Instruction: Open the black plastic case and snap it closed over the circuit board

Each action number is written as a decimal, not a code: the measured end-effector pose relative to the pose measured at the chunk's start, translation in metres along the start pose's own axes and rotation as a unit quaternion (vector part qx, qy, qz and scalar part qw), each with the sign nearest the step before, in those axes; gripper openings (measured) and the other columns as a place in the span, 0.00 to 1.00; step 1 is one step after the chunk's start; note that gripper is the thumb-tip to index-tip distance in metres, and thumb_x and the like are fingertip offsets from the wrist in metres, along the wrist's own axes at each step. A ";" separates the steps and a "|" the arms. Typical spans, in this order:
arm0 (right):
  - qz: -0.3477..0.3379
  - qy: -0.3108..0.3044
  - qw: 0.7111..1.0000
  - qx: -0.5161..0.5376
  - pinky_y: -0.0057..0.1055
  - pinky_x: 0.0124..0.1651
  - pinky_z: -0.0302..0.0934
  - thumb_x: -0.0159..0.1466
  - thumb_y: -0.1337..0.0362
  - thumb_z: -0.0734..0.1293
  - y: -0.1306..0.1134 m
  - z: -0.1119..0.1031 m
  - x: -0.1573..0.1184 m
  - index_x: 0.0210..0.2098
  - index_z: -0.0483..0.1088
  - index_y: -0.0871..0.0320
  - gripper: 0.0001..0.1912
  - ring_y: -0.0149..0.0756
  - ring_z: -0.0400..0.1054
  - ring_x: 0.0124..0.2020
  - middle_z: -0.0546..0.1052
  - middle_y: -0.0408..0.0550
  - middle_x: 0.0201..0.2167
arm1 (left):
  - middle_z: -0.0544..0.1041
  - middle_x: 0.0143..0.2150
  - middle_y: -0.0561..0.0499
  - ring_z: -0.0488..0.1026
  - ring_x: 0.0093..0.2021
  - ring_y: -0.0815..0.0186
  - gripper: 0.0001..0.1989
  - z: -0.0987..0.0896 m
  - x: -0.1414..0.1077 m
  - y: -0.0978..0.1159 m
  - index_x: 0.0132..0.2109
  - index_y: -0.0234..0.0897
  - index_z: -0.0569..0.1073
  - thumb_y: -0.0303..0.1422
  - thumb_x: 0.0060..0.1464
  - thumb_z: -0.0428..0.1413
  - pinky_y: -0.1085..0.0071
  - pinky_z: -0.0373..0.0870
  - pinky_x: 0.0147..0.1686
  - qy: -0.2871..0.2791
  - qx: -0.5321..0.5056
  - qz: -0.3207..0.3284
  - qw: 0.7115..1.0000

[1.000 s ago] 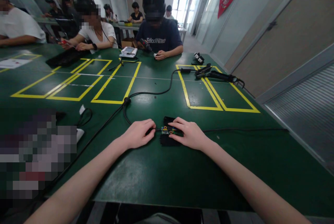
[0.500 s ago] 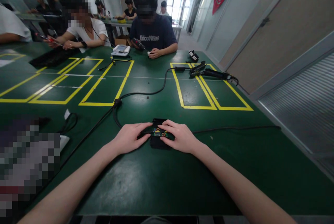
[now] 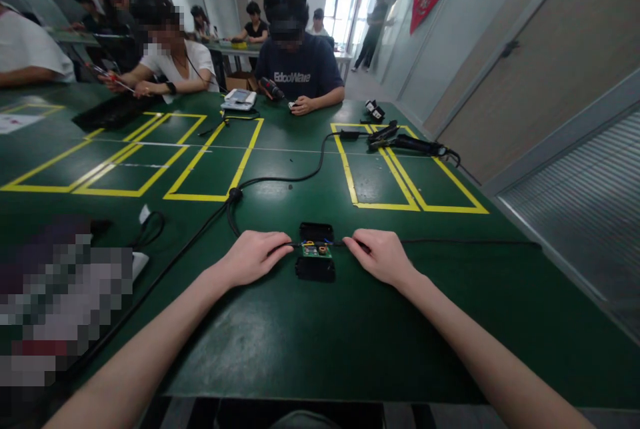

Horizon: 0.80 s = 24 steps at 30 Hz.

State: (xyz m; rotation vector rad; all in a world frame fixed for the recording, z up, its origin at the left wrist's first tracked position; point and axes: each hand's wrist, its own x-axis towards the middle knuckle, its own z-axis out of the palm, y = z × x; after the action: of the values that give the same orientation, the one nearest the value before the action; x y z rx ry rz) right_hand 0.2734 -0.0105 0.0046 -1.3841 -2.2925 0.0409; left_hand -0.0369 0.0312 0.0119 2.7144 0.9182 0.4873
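Cable [image 3: 470, 241] pinched either side of board [image 3: 314, 251]
Held by left hand [image 3: 255, 255] and right hand [image 3: 384, 254], set apart; board flanked by two black shells [image 3: 315, 270].

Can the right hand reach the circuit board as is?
Probably yes: the right hand is close beside the circuit board, with only a short run of cable between. The board's top looks uncovered; black case halves lie on its near and far sides.

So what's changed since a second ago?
Right hand moved right, off the circuit board and onto the cable beside it. A person appeared in the background. Left hand stayed left of the board; black case halves stayed apart.
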 end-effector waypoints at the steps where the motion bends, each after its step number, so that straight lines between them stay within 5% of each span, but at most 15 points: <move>1: -0.004 0.007 1.000 -0.004 0.30 0.28 0.50 0.77 0.55 0.57 0.000 -0.001 -0.001 0.22 0.65 0.56 0.27 0.31 0.64 0.21 0.69 0.44 0.18 | 0.80 0.35 0.50 0.79 0.34 0.63 0.21 -0.001 0.000 0.001 0.45 0.38 0.75 0.42 0.76 0.42 0.71 0.67 0.35 -0.003 0.001 0.002 1.000; 11: -0.009 0.044 0.996 0.079 0.29 0.26 0.46 0.77 0.56 0.53 -0.006 0.004 -0.011 0.17 0.59 0.56 0.31 0.28 0.55 0.15 0.62 0.41 0.13 | 0.71 0.25 0.54 0.71 0.25 0.65 0.23 0.000 -0.002 0.010 0.35 0.39 0.68 0.41 0.76 0.37 0.71 0.59 0.29 -0.045 -0.017 -0.019 0.999; 24: -0.011 -0.022 0.993 0.114 0.28 0.26 0.48 0.78 0.52 0.52 -0.005 0.009 -0.013 0.19 0.61 0.56 0.32 0.28 0.56 0.16 0.65 0.41 0.15 | 0.70 0.23 0.55 0.69 0.23 0.67 0.22 0.003 -0.004 0.009 0.32 0.39 0.67 0.40 0.75 0.41 0.73 0.57 0.27 -0.059 -0.051 -0.027 0.997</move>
State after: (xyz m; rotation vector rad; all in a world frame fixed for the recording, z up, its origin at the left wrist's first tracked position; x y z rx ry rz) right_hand 0.2707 -0.0227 -0.0069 -1.2531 -2.2564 0.3196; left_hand -0.0342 0.0211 0.0112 2.5889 0.9080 0.3494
